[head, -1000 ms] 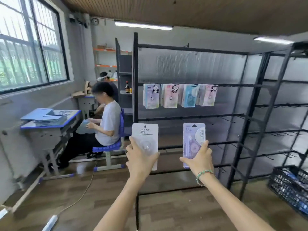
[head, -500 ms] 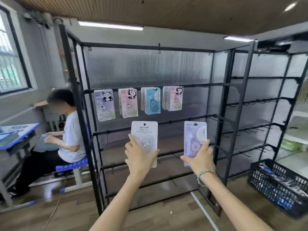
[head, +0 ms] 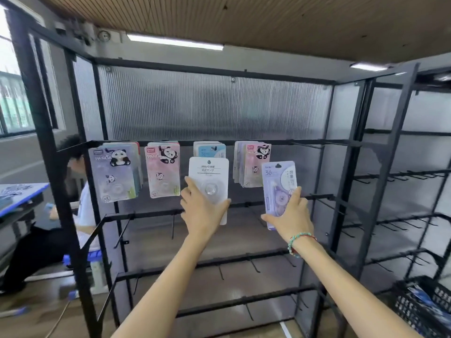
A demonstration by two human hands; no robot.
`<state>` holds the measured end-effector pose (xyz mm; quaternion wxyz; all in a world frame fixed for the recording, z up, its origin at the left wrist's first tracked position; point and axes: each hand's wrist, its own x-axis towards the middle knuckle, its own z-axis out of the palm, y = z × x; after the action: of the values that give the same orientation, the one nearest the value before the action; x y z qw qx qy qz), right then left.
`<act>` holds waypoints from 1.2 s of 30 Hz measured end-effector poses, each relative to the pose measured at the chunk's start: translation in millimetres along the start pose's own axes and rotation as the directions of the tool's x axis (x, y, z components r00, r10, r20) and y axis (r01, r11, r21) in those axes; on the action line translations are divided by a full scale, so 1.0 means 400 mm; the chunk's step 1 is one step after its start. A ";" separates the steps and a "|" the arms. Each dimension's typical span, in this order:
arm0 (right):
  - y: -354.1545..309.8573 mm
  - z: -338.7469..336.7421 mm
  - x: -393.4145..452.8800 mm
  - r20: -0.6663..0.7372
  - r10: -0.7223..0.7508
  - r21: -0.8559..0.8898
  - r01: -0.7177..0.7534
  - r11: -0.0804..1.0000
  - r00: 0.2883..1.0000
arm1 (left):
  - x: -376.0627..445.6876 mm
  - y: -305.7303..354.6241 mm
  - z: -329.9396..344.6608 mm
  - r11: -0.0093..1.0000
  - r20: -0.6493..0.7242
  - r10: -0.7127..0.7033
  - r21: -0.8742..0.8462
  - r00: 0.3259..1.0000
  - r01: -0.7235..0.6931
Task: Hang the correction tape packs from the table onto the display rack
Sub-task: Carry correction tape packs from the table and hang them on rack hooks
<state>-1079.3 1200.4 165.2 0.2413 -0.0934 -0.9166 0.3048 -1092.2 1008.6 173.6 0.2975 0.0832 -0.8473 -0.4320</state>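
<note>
My left hand grips a white correction tape pack upright by its lower part, in front of the black display rack. My right hand holds a lilac correction tape pack by its bottom edge, just right of the white one. Both packs are raised to the level of the rack's top rail. On that rail hang a purple panda stack, a pink panda stack, a blue stack partly hidden by my white pack, and a mixed pink stack.
Bare hooks stick out at the right end of the top rail and on the lower rails. A second black rack stands to the right, a dark crate on the floor below it. A seated person is behind the rack's left post.
The view has closed in on the rack and turned right. Both hands have lifted their packs from the lower rails up to the row of hanging packs.
</note>
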 end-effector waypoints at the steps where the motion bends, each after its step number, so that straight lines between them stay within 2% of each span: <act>1: 0.001 0.006 0.025 0.004 -0.010 0.000 0.010 1.000 1.000 | 0.015 0.006 0.012 1.000 -0.010 0.006 0.014 1.000 -0.006; 14: -0.009 0.060 0.265 0.057 -0.111 0.043 0.109 0.993 0.992 | 0.151 0.053 0.099 0.997 -0.062 -0.008 0.072 0.998 0.012; 22: 0.003 0.076 0.301 0.074 -0.175 0.054 0.172 0.984 0.982 | 0.157 0.044 0.127 0.989 -0.085 0.005 0.146 0.996 0.008; 29: 0.008 0.090 0.312 0.122 -0.173 0.015 0.173 0.985 0.977 | 0.167 0.035 0.143 0.980 -0.090 -0.033 0.192 0.995 0.050; 36: 0.007 0.123 0.332 0.114 -0.149 0.003 0.150 0.989 0.982 | 0.185 0.037 0.188 0.989 -0.100 -0.074 0.119 0.992 0.086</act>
<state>-1218.8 1219.6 180.4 0.2103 -0.0075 -0.9342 0.2882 -1193.6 1039.5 183.5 0.3144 0.1558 -0.8531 -0.3862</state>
